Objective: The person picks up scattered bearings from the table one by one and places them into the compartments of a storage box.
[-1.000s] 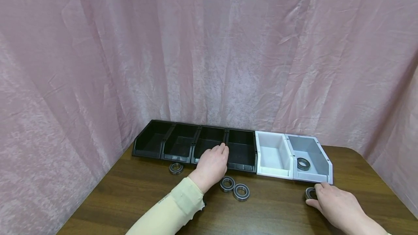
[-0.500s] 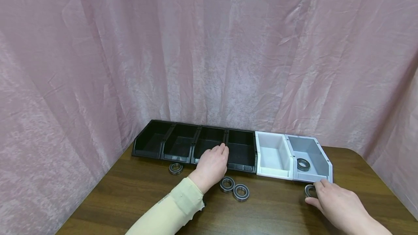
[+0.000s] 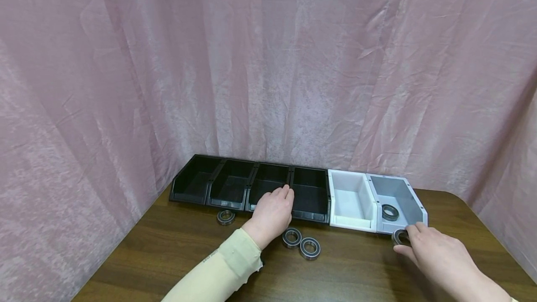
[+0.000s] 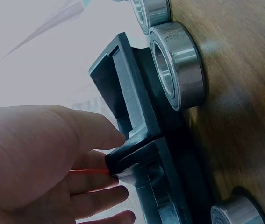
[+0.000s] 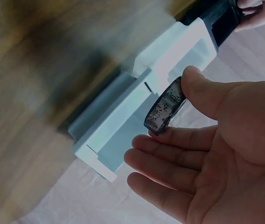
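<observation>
My left hand [image 3: 274, 204] lies on the front rim of the black bins [image 3: 251, 181], where the third and fourth meet. In the left wrist view its fingers [image 4: 99, 198] reach nearly straight over that black rim [image 4: 137, 144]. My right hand [image 3: 415, 242] pinches a steel bearing [image 3: 400, 236] between thumb and fingers, just off the table at the front lip of the grey bin [image 3: 402, 190]. The right wrist view shows that bearing [image 5: 166, 108] held on edge beside the grey bin [image 5: 118, 133]. Another bearing [image 3: 390, 212] lies inside the grey bin.
A white bin [image 3: 352, 197] stands between the black row and the grey bin. Three loose bearings lie on the brown table [image 3: 356, 269]: one [image 3: 226, 216] left of my left hand, two [image 3: 292, 237] [image 3: 310, 248] just right of its wrist. A pink curtain closes off the back and sides.
My right hand has lifted its bearing off the table and moved it up and a little forward, to the grey bin's front lip. The left hand has stayed put.
</observation>
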`<control>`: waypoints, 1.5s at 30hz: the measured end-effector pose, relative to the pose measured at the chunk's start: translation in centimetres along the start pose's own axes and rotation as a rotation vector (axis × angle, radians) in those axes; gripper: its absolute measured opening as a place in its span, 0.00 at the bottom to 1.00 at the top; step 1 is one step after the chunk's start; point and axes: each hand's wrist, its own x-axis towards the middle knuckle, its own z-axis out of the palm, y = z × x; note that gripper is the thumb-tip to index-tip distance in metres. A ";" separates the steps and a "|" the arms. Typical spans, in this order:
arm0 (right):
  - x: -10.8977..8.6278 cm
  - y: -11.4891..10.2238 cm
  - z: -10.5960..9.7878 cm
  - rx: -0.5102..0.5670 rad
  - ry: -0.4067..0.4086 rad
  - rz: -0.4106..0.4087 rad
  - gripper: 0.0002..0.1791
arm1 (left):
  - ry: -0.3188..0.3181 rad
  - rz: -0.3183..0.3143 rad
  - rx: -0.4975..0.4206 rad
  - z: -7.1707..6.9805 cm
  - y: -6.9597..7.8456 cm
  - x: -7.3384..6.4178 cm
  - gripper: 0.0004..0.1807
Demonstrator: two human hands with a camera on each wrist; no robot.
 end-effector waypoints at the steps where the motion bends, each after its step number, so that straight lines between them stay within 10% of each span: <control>1: 0.1 0.1 0.0 -0.003 0.008 -0.003 0.25 | 0.001 0.001 0.001 0.0 0.0 0.0 0.28; 14: 1.3 0.9 -0.7 -0.021 0.086 -0.017 0.30 | -0.007 0.000 -0.002 0.1 0.0 0.1 0.28; 45: 4.3 1.9 -1.0 -0.015 -0.021 0.016 0.27 | -0.013 0.003 -0.011 0.1 -0.1 0.1 0.27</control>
